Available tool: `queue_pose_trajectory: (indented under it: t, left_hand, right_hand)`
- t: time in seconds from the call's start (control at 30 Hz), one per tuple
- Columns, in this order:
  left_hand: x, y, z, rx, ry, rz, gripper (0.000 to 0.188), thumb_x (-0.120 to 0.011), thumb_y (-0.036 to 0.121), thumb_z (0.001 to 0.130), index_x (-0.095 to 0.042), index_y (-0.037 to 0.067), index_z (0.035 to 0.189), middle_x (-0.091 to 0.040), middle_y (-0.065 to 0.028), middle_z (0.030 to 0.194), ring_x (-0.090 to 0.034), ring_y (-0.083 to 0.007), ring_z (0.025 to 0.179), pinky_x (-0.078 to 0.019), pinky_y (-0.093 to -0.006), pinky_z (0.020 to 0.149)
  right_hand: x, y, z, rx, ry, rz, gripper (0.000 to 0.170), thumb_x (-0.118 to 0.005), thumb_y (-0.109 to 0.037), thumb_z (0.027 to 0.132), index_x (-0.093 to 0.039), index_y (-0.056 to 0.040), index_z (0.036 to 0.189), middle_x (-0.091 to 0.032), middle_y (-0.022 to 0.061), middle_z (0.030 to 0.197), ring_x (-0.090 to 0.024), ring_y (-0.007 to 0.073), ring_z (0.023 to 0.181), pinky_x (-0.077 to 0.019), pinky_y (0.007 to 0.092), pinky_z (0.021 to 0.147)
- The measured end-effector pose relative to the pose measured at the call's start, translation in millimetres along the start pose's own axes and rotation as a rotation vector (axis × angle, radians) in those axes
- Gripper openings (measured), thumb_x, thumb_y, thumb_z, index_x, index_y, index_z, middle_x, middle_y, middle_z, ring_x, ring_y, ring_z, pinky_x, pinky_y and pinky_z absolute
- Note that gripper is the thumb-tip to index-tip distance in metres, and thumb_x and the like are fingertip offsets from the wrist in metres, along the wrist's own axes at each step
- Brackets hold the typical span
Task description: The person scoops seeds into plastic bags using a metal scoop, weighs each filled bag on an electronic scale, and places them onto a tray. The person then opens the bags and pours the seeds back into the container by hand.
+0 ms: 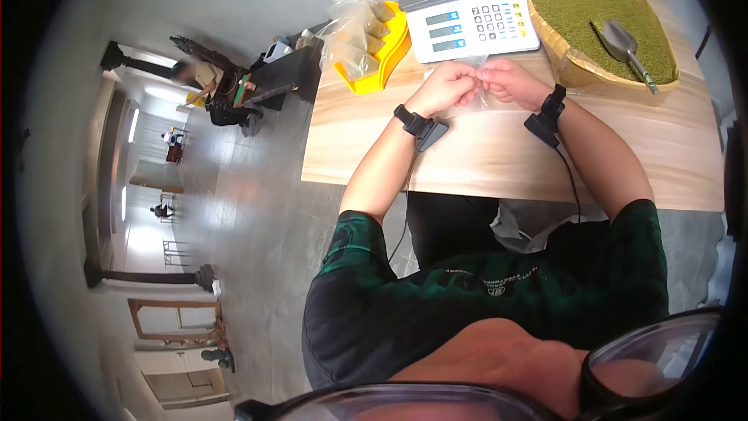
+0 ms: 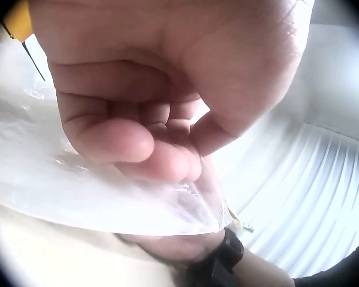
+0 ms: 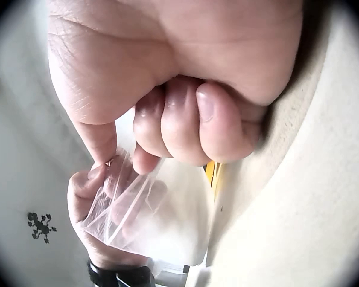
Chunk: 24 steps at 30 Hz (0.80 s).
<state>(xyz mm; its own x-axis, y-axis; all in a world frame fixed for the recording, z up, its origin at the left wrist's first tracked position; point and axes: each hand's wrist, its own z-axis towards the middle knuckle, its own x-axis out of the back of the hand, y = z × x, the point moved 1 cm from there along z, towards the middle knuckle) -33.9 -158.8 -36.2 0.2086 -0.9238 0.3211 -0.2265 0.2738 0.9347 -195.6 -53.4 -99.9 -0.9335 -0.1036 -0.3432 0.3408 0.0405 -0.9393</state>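
Observation:
A clear plastic zip bag (image 3: 167, 224) hangs between both hands, close over the table in front of the scale. My left hand (image 1: 446, 89) pinches the bag's edge between thumb and fingers, the other fingers curled. Close beside it, my right hand (image 1: 510, 84) pinches the same edge, its lower fingers folded toward the palm. In the left wrist view the clear bag (image 2: 125, 203) spreads out below the curled fingers, and no contents show in it. The white digital scale (image 1: 471, 19), with a grey pan on top, stands just beyond the hands.
A yellow bin (image 1: 392, 54) with several filled clear bags (image 1: 360, 43) stands left of the scale. To the right is a paper-lined container of green granules (image 1: 584, 12) with a metal scoop (image 1: 621, 43) on them. The wooden table's (image 1: 374, 152) front edge lies near the body.

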Motion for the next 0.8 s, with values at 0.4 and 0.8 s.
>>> queue_pose_trajectory:
  t: [0.4,0.8]
  left_hand:
    - [2,-26,-4,-0.221,0.012,0.124,0.013,-0.057,0.011,0.094,-0.062,0.003,0.085,-0.059,0.0017,0.067,-0.054,-0.0052,0.06,-0.0414,-0.0206,0.054]
    - [-7,7,-17,-0.627,0.305,1.003,0.099,-0.09,0.038,0.055,-0.046,0.005,0.137,-0.047,-0.0189,0.136,-0.045,-0.0389,0.126,-0.0345,-0.048,0.106]
  right_hand:
    - [-6,3,2,0.01,0.219,-0.108,0.018,-0.064,-0.024,0.092,-0.052,-0.0116,0.089,-0.056,-0.001,0.076,-0.056,0.0077,0.066,-0.0433,0.0226,0.05]
    - [-12,2,-5,0.053,0.181,0.015,0.01,-0.054,-0.013,0.094,-0.061,-0.0057,0.096,-0.064,0.0022,0.095,-0.062,0.0114,0.083,-0.0514,0.0259,0.075]
